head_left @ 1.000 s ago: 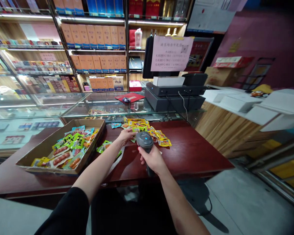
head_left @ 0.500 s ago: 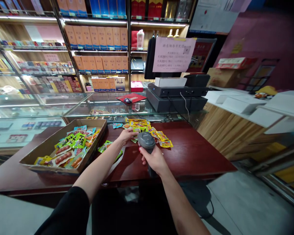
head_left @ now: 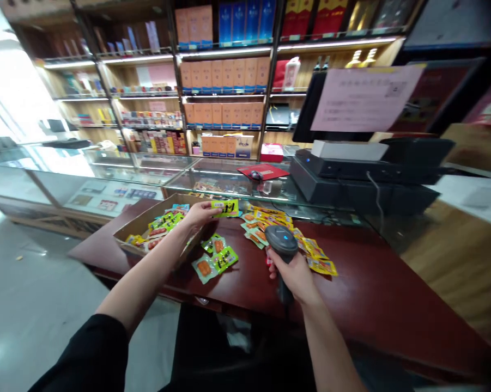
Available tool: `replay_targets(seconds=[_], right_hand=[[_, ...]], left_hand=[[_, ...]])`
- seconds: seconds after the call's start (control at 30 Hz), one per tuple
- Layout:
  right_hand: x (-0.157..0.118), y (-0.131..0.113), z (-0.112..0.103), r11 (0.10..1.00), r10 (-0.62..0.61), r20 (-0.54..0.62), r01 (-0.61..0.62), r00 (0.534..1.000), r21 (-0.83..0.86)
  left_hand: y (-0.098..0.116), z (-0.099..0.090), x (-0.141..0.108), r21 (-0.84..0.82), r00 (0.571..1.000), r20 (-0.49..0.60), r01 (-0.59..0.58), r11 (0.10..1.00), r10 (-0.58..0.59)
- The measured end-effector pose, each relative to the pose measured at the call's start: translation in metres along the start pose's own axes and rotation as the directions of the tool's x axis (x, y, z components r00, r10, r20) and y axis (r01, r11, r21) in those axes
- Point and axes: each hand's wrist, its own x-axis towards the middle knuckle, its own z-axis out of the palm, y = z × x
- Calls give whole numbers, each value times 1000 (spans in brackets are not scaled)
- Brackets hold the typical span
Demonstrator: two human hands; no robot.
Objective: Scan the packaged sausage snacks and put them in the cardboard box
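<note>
Between the fingers of my left hand (head_left: 201,214) is a green snack packet (head_left: 228,208), held up near the right rim of a cardboard box (head_left: 125,239). That box holds many packets of mixed colours. My right hand (head_left: 296,272) grips a dark barcode scanner (head_left: 281,239) by its handle, with a blue light showing on its head. Beyond and to the right of the scanner lie several yellow snack packets (head_left: 321,265). Several green and clear packets (head_left: 220,258) rest on the tabletop between my two hands.
The dark red wooden table (head_left: 363,294) meets a glass display counter (head_left: 224,177) at its far side. On the counter stand a red mouse pad (head_left: 270,171) with a mouse and a black cash register (head_left: 331,174) with a screen. Stocked shelves (head_left: 224,98) rise behind.
My left hand has moved left toward the box with the green packet, lifting it clear of the pile. The scanner stays in my right hand. The view has turned left.
</note>
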Motion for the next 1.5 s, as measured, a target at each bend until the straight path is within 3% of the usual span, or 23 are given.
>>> replay_targets(seconds=[0.13, 0.23, 0.33, 0.43, 0.6, 0.8, 0.93, 1.03, 1.17, 1.3, 1.37, 1.5], right_hand=[[13, 0, 17, 1000, 2, 73, -4, 997, 25], [20, -2, 34, 999, 4, 135, -8, 991, 31], [22, -6, 49, 999, 3, 172, -9, 985, 34], [20, -10, 58, 999, -11, 185, 4, 983, 36], [19, -11, 51, 999, -10, 169, 4, 986, 35], [17, -1, 13, 1000, 5, 52, -6, 999, 18], [11, 2, -17, 999, 18, -35, -16, 999, 44], [4, 2, -36, 999, 46, -89, -44, 995, 26], [-5, 5, -52, 998, 68, -155, -66, 986, 22], [-10, 9, -59, 998, 70, -176, -67, 982, 19], [-11, 11, -60, 997, 76, -181, -75, 981, 10], [-10, 14, -59, 996, 84, -196, -79, 977, 34]], left_hand=[[38, -68, -25, 37, 982, -171, -80, 996, 85], [56, -110, -44, 86, 941, -312, -108, 990, 129], [64, -133, -58, 133, 903, -397, -122, 984, 166], [63, -135, -61, 128, 904, -392, -130, 983, 171], [46, -97, -43, 152, 953, -254, -129, 980, 165], [9, -14, -1, 146, 995, -48, -76, 986, 84], [-22, 43, 21, 182, 996, 71, -60, 982, 48], [-51, 73, 38, 307, 983, 172, -110, 945, 58], [-88, 99, 55, 541, 951, 293, -247, 804, 94], [-111, 114, 57, 738, 912, 403, -371, 565, 73], [-116, 117, 55, 779, 894, 444, -414, 470, 51], [-122, 117, 50, 783, 857, 514, -487, 386, 39]])
